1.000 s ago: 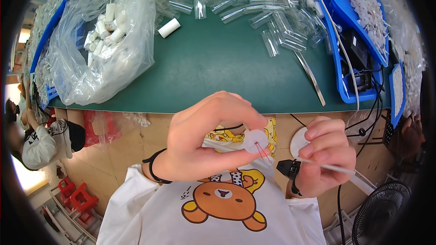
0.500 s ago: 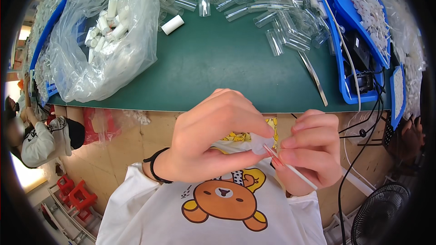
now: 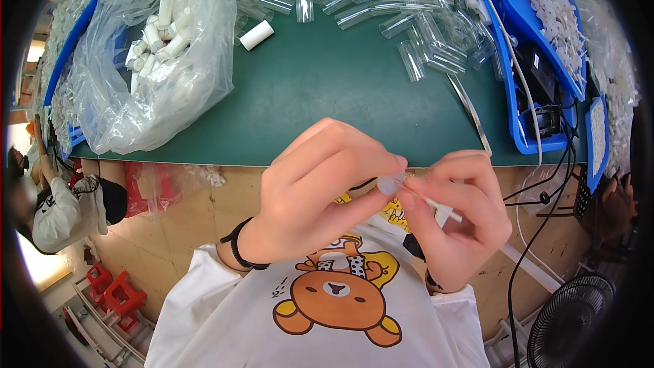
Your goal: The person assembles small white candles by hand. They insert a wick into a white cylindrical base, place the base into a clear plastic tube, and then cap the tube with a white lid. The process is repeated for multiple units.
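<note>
My left hand [image 3: 320, 191] and my right hand [image 3: 455, 215] meet close to my chest, below the edge of the green table [image 3: 327, 102]. Between the left fingertips is a small clear tube [image 3: 388, 184]. My right hand pinches a thin white stick with a small white end piece [image 3: 441, 210], its tip at the tube's mouth. A black band circles my left wrist. Most of the tube and stick is hidden by my fingers.
A clear bag of white cylinders [image 3: 160, 48] lies at the table's left. One loose white cylinder [image 3: 256, 35] lies beside it. Several clear tubes [image 3: 409, 34] are heaped at the back. Blue bins [image 3: 538, 48] with white parts stand right. A fan [image 3: 569, 320] and cables hang lower right.
My hands have come together. The right hand turned from showing a round white disc to pinching the stick against the tube held in the left fingertips.
</note>
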Action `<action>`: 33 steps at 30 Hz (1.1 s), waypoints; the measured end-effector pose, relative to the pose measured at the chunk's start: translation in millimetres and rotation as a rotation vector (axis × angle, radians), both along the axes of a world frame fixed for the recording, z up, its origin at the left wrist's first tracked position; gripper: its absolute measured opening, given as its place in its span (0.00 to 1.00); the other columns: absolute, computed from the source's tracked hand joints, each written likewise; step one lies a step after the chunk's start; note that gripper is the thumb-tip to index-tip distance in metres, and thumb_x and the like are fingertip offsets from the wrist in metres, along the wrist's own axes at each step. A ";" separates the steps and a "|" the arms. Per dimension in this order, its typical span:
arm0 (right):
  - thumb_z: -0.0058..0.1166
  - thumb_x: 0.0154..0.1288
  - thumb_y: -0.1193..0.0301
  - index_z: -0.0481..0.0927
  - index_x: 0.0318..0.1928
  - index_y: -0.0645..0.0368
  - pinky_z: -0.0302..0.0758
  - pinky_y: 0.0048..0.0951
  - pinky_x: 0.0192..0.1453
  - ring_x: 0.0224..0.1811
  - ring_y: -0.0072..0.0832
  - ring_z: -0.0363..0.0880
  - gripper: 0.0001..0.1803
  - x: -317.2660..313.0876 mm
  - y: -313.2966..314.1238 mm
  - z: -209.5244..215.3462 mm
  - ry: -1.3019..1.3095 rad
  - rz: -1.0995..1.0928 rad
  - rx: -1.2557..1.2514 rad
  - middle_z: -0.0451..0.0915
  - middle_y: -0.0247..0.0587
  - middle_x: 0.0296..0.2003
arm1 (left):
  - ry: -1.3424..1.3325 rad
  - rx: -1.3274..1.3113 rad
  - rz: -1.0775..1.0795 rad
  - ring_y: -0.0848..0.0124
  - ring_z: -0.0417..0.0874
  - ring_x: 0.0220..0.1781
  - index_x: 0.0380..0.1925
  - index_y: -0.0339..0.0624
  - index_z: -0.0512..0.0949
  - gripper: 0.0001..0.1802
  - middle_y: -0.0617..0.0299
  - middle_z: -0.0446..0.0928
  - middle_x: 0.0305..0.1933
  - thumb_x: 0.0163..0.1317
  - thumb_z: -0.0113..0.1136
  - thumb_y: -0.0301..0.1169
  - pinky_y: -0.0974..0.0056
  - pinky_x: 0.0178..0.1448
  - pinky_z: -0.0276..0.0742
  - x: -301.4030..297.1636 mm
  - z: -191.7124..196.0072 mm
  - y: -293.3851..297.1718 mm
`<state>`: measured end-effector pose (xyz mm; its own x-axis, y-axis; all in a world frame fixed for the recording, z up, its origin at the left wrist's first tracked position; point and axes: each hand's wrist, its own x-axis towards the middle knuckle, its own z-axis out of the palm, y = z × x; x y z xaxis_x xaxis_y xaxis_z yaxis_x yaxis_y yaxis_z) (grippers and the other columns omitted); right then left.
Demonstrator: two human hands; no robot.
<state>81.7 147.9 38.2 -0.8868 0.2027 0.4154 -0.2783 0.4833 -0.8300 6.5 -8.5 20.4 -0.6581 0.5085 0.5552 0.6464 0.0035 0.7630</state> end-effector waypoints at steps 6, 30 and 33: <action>0.66 0.42 0.85 0.83 0.30 0.63 0.68 0.22 0.32 0.31 0.24 0.74 0.11 -5.2 -7.9 -8.8 -0.140 -0.029 -0.284 0.77 0.38 0.29 | 0.013 -0.018 0.101 0.67 0.78 0.33 0.34 0.36 0.79 0.20 0.59 0.78 0.32 0.35 0.66 0.14 0.67 0.36 0.73 -1.9 -10.2 3.9; 0.63 0.45 0.82 0.77 0.47 0.69 0.74 0.33 0.38 0.35 0.35 0.77 0.23 4.9 3.2 -37.2 0.268 -0.112 0.150 0.77 0.48 0.39 | -0.053 -0.030 0.200 0.71 0.78 0.32 0.34 0.40 0.79 0.19 0.61 0.79 0.31 0.38 0.72 0.17 0.70 0.34 0.72 -4.4 -18.6 7.3; 0.63 0.45 0.83 0.77 0.48 0.68 0.74 0.32 0.38 0.35 0.35 0.77 0.24 5.1 1.7 -37.2 0.259 -0.128 0.155 0.77 0.48 0.38 | -0.052 -0.027 0.212 0.71 0.78 0.32 0.34 0.40 0.79 0.19 0.61 0.79 0.31 0.38 0.72 0.18 0.70 0.34 0.72 -3.7 -19.1 8.6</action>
